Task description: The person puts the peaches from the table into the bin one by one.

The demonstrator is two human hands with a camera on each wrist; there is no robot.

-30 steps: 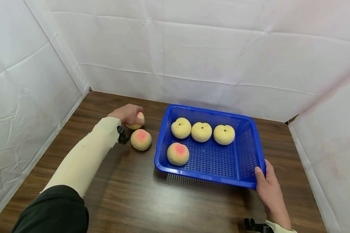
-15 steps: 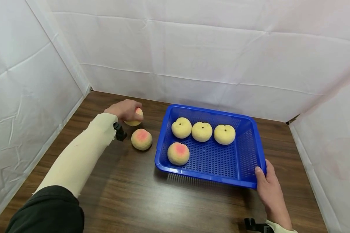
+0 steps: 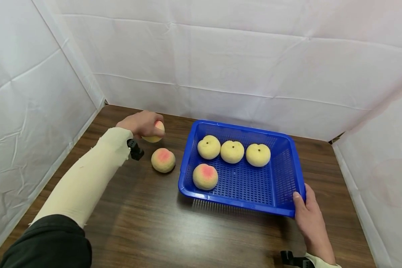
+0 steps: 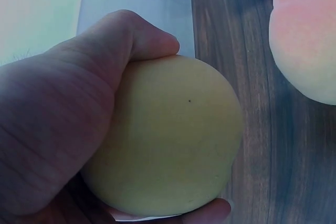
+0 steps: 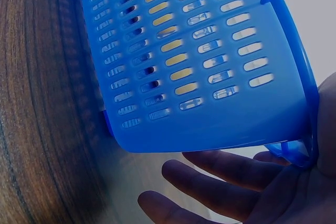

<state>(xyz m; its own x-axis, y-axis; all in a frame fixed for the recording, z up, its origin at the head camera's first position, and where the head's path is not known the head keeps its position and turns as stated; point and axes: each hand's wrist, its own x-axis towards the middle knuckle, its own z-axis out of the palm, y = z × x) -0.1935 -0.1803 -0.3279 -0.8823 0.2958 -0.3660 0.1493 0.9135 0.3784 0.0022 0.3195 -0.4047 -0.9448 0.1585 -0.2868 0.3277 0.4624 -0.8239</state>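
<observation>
My left hand (image 3: 142, 124) grips a pink-and-yellow peach (image 3: 153, 138) left of the basket. In the left wrist view the thumb lies along one side of this peach (image 4: 173, 135), with fingertips showing at the other; its yellow side faces the camera. Whether it touches the table cannot be seen. Another peach (image 3: 163, 160) rests on the table just in front. With the thumb over the rim, my right hand (image 3: 309, 219) holds the near right corner of the blue plastic basket (image 3: 234, 206). Its other fingers (image 5: 210, 182) are outside the basket wall.
Inside the basket, three yellow peaches (image 3: 232, 152) sit in a row at the back, stem ends up. A pink-topped peach (image 3: 205, 177) sits at the front left. White sheeting (image 3: 221, 56) walls the dark wooden table (image 3: 174, 230) at the back and both sides.
My left hand has moved slightly back and to the left with the peach in its grip, away from the other loose peach. The right hand and basket have hardly moved.
</observation>
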